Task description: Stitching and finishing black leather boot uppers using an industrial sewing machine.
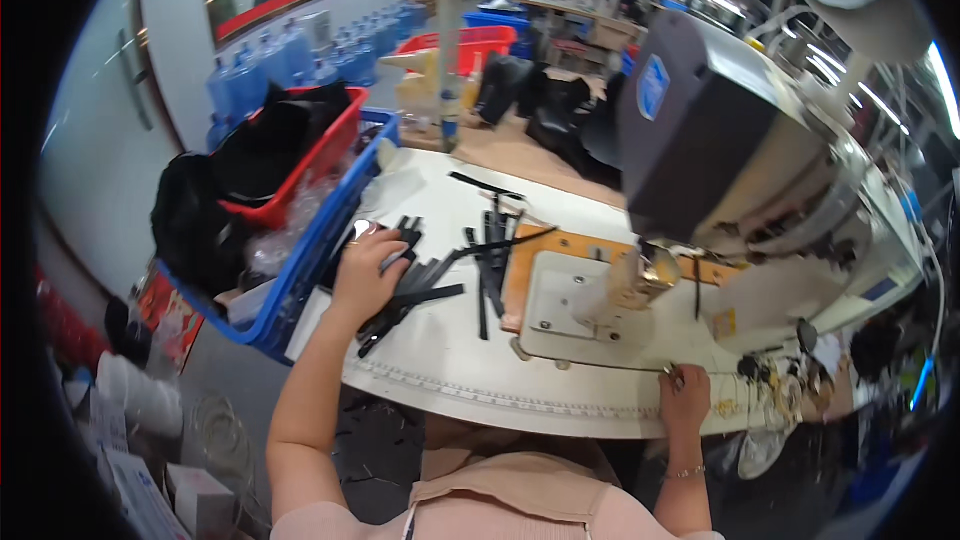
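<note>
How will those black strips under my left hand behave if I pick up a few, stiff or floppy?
The black strips look thin, flat and narrow, so probably light and somewhat floppy. They lie crossed in a loose pile under the left hand, so neighbours may drag along. On the smooth white table they would likely slide easily.

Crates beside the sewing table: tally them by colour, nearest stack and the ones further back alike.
Blue crate: 2, the second further back
Red crate: 2, the second further back
Total: 4
</note>
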